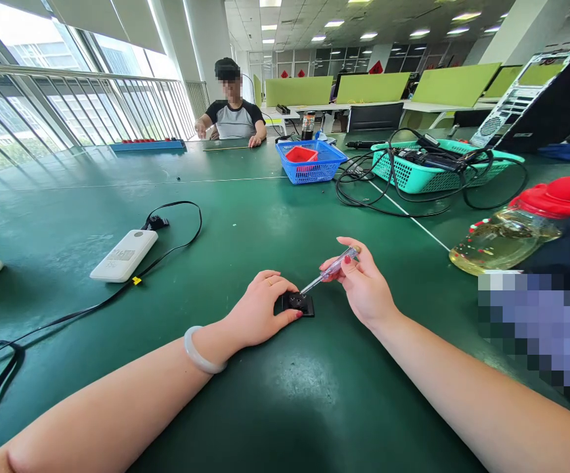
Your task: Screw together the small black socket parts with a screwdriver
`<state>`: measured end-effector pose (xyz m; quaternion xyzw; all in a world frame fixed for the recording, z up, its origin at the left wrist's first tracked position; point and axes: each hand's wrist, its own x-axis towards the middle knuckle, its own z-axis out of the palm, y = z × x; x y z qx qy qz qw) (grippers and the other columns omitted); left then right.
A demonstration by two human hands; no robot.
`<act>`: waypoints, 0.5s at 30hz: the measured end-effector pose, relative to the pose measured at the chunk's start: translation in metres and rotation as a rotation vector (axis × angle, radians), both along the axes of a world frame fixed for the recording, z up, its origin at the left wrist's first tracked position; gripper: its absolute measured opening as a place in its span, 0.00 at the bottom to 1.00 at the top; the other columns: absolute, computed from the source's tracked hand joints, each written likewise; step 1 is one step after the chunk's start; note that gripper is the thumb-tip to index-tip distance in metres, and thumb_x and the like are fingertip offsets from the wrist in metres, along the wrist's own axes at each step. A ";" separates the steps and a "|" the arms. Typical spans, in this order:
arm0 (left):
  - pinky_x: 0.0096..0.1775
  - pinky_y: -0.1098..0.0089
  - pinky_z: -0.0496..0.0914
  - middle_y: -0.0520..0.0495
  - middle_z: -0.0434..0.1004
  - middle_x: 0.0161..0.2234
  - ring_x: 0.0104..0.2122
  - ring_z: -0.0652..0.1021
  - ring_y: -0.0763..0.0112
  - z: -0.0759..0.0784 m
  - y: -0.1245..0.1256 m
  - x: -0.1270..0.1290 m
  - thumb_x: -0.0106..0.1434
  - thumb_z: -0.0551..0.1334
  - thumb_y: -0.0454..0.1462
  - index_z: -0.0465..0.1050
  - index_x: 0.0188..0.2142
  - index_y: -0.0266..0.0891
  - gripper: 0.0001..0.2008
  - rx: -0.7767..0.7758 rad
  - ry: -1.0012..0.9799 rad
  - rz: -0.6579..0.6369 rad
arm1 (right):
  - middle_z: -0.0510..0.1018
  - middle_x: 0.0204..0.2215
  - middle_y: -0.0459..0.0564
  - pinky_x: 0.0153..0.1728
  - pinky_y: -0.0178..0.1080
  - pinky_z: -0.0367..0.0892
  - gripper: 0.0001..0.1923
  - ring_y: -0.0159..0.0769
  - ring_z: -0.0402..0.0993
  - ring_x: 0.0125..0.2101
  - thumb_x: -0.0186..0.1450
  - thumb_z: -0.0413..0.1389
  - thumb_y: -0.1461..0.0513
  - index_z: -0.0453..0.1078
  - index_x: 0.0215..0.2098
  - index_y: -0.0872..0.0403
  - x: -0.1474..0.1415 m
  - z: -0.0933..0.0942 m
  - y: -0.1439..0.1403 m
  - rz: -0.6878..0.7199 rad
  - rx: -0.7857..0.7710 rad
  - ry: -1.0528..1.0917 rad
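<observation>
My left hand (266,307) rests on the green table and grips a small flat black part (306,306) between thumb and fingers. Small round details show on the part's top face, too small to name. In my right hand (364,282) is a slim screwdriver (331,270) with a clear handle, held by its upper end and slanting down to the left. Its tip meets the upper edge of the black part; whether it sits in a screw I cannot tell.
To the left lies a white power bank (125,255) beside a black cable (186,244). A blue basket (312,172) and a teal basket (403,179) with tangled cables stand farther back. A red-lidded bottle (506,233) lies right. A person (236,118) sits across the table (245,217).
</observation>
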<state>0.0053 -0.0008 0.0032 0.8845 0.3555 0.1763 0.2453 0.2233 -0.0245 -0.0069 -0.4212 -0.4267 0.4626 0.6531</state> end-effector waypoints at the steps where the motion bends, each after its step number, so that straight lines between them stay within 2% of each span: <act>1: 0.61 0.49 0.63 0.44 0.79 0.47 0.58 0.67 0.50 0.000 0.000 0.000 0.61 0.67 0.41 0.74 0.46 0.41 0.14 0.001 0.002 0.003 | 0.81 0.29 0.44 0.37 0.43 0.72 0.29 0.36 0.77 0.30 0.58 0.65 0.46 0.63 0.52 0.46 0.000 0.000 0.000 0.007 -0.015 0.011; 5: 0.62 0.50 0.63 0.45 0.80 0.47 0.58 0.68 0.52 -0.002 0.001 0.000 0.61 0.68 0.41 0.74 0.45 0.41 0.14 0.016 -0.007 0.008 | 0.81 0.28 0.44 0.38 0.43 0.72 0.25 0.37 0.78 0.32 0.58 0.66 0.48 0.66 0.47 0.47 0.001 -0.003 0.003 -0.002 -0.066 0.098; 11: 0.61 0.50 0.63 0.46 0.80 0.46 0.57 0.69 0.53 -0.001 0.000 0.000 0.61 0.66 0.38 0.75 0.45 0.42 0.12 0.033 -0.013 0.002 | 0.78 0.24 0.44 0.30 0.39 0.70 0.21 0.35 0.74 0.27 0.57 0.66 0.50 0.69 0.43 0.49 0.004 -0.007 0.008 -0.022 -0.167 0.257; 15: 0.61 0.50 0.64 0.46 0.80 0.45 0.57 0.69 0.53 -0.001 -0.001 0.001 0.62 0.65 0.40 0.75 0.45 0.42 0.12 0.049 -0.019 0.007 | 0.76 0.23 0.43 0.27 0.37 0.68 0.20 0.34 0.72 0.25 0.59 0.63 0.49 0.69 0.45 0.49 0.006 -0.007 0.008 -0.038 -0.114 0.228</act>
